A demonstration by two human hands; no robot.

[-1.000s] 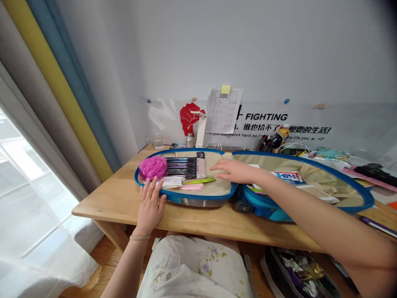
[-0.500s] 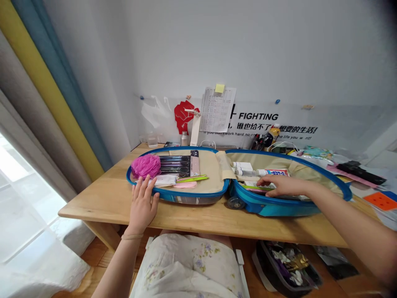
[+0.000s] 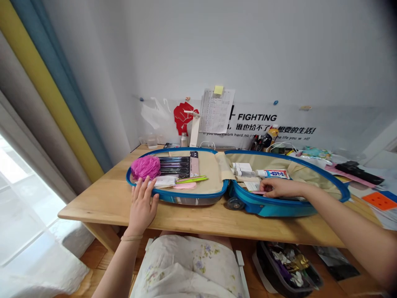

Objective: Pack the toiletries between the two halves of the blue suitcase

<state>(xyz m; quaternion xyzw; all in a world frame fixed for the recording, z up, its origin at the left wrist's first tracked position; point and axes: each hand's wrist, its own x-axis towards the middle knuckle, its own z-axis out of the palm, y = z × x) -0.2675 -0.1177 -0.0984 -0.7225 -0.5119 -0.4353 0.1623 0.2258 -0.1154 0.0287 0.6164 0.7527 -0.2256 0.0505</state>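
Observation:
An open blue suitcase (image 3: 186, 198) with a beige lining lies on the wooden table. My left hand (image 3: 143, 205) rests with fingers stretched over the near rim of its left half. Close by are a pink bath puff (image 3: 145, 166), a white packet (image 3: 164, 181), a pack of dark slim items (image 3: 174, 166) and a green strip (image 3: 192, 179). Inside the right half, my right hand (image 3: 276, 187) has its fingers curled together, touching a thin pink item (image 3: 258, 192). Its grip is partly hidden. Beyond it lie a toothpaste tube (image 3: 273, 174) and small white-capped bottles (image 3: 243, 172).
A wheel (image 3: 235, 203) juts from the suitcase near the hinge. A metal bottle (image 3: 184, 139) and a white lamp (image 3: 194, 130) stand behind the left half. An orange square (image 3: 380, 200) lies at right. Below the table is a bin (image 3: 288, 265) with crumpled wrappers.
My right hand has shifted slightly right and its fingers have curled in. The green strip that lay under it is out of sight. My left hand stays in place.

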